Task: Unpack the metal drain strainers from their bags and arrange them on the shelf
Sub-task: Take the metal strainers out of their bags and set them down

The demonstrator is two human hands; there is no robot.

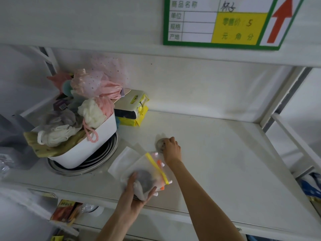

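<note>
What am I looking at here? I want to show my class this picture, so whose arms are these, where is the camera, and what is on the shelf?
One camera, worn on a person's head, looks down at their bare hands. The right hand sets a small round grey metal strainer on the white shelf. The left hand holds a clear zip bag with a yellow strip; something round and grey shows inside. An empty clear bag lies beside it. Further left, a white tub of bath sponges sits on metal dishes.
</note>
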